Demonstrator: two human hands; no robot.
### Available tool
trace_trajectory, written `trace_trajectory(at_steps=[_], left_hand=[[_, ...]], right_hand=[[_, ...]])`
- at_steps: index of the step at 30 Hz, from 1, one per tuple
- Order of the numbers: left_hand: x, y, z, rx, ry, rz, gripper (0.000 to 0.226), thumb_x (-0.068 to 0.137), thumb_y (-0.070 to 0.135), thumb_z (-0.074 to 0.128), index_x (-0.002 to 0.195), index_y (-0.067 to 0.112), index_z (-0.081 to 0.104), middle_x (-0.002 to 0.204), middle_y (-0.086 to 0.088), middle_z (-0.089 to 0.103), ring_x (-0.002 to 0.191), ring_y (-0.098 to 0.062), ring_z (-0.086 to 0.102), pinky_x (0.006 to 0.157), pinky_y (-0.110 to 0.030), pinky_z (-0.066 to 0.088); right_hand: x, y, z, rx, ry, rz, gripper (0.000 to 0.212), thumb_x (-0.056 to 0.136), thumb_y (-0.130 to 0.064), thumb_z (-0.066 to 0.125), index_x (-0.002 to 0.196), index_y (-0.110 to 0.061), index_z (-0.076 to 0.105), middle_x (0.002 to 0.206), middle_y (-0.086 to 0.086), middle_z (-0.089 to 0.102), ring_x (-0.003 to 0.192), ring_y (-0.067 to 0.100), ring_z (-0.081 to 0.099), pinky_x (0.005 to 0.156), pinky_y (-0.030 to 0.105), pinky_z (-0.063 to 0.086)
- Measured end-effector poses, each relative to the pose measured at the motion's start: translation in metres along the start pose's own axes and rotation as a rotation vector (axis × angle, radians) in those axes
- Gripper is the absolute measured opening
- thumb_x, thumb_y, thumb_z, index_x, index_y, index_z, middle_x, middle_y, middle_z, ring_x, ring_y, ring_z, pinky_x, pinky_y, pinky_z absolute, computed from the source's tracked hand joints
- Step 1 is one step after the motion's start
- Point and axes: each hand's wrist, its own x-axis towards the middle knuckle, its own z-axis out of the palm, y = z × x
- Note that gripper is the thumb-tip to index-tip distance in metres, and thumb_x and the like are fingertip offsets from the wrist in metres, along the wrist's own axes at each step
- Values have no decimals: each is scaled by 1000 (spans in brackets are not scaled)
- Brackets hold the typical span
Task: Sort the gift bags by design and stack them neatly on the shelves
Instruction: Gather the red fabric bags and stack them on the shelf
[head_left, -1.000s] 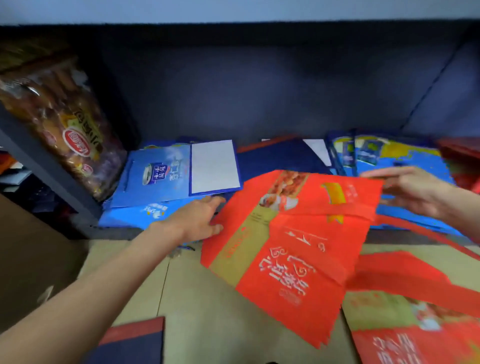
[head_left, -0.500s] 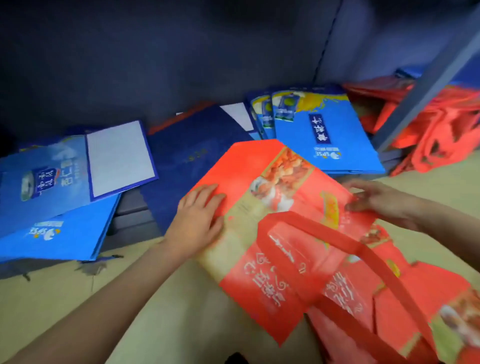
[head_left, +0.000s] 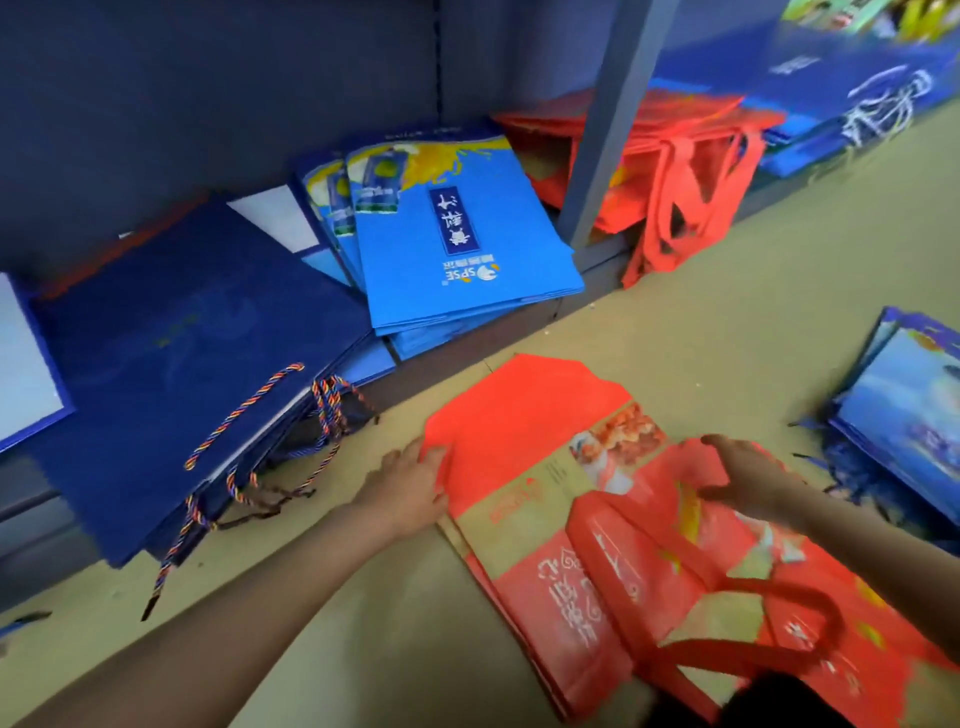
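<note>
Red bag (head_left: 524, 447) lies flat on the floor (head_left: 701, 312), on top of a loose pile of like red bags (head_left: 779, 597), just in front of the shelf edge. Our left hand (head_left: 410, 483) rests on the bag's left edge, fingers straight, pressing rather than gripping. Our right hand (head_left: 748, 478) hovers over the bag's right side, fingers loosely curved, holding nothing that we can see.

Step in hand, as we judge it: squaring up the red bags as one design group before shelving.

On the shelf, a red stack (head_left: 685, 176) lies behind the upright post (head_left: 608, 119); light blue bags (head_left: 457, 228) and dark blue bags (head_left: 171, 353) lie to its left.

Next move likely calls for gathering the floor pile, tucking its loose handle (head_left: 779, 649), and laying it on the red stack.
</note>
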Motion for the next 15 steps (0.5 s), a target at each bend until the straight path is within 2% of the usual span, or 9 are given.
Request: trace_trajectory(at_steps=[2,5,7,9,10,13,15], left_hand=[[2,4,7,-32,-49,-47,68,92,36,46,149,26,11,153,-7,14,135,-32,27,110,-43,30],[3,12,8,89,-91,-11,67,93,39,45,149,29,10,157,-3,2,142,-29,11,113,-44,25],[5,19,6,220,-97,104,65,94,37,43,149,32,9,158,2,-6,145,-26,0,115,-45,19],[10,30,5,296,-128,210,67,94,31,42,148,37,5,157,4,-13,145,-25,-7,115,-46,14],[14,37,5,313,-144,251,68,93,29,42,148,39,2,157,5,-16,144,-26,-9,115,-47,14],[31,65,7,352,-171,363,72,92,28,43,146,45,-2,154,8,-23,143,-30,-16,114,-51,14],[40,82,12,363,-216,385,73,92,29,45,145,48,-2,154,9,-25,142,-33,-19,114,-55,13]], right_hand=[[12,-5,3,8,-31,-55,79,80,-29,70,141,-7,25,135,20,44,126,30,43,97,26,34],[22,14,13,-66,-68,-59,90,74,-34,74,143,-10,22,142,12,37,130,28,39,104,30,34],[22,32,21,-214,-110,-71,100,74,-40,72,148,-14,10,154,5,16,138,27,27,111,38,29],[21,44,21,-371,-86,-107,100,79,-39,67,149,-24,-4,157,-4,-2,142,26,13,114,47,22],[21,45,19,-428,-58,-132,100,81,-39,66,148,-27,-8,157,-6,-8,143,25,8,114,47,20],[26,40,7,-477,6,-175,110,77,-45,69,147,-29,-15,157,-7,-10,144,28,1,114,46,16],[31,35,4,-445,-18,-116,111,76,-45,70,148,-27,-12,157,-1,1,144,32,3,113,49,13]])
